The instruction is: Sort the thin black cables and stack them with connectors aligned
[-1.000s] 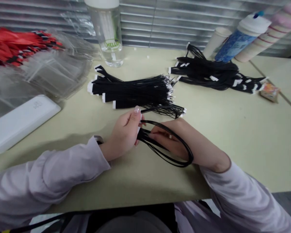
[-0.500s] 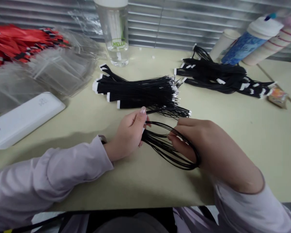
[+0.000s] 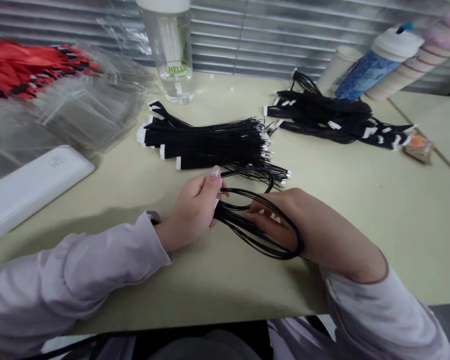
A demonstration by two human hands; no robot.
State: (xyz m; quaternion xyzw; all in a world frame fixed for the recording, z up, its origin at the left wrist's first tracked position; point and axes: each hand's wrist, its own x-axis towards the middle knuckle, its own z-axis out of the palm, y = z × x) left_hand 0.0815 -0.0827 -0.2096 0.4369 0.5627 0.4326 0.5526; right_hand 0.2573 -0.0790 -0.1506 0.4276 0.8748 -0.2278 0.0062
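Note:
My left hand (image 3: 197, 207) is closed around the white-ended part of a black cable bundle (image 3: 255, 239), thumb on top. From there the thin black cables loop out to the right. My right hand (image 3: 285, 220) reaches in among the loops, fingers bent and pinched on some of the cables; its fingertips are partly hidden behind them. Just beyond my hands lies a pile of straight black cables (image 3: 210, 140) with white connectors at the left and thin loose ends at the right. A second pile of coiled black cables (image 3: 322, 115) rests further right.
Clear plastic bags (image 3: 86, 110) and red ribbon-like pieces (image 3: 18, 65) are heaped at the left, with a white power bank (image 3: 37, 187) in front. A HELLO bottle (image 3: 172, 60), a blue tumbler (image 3: 375, 65) and other cups stand along the blinds. A small wrapped packet (image 3: 419, 147) lies far right.
My right hand has shifted slightly left within the loops, and a cable loop now arcs above it. The left hand keeps its hold. The whole view has shifted a little.

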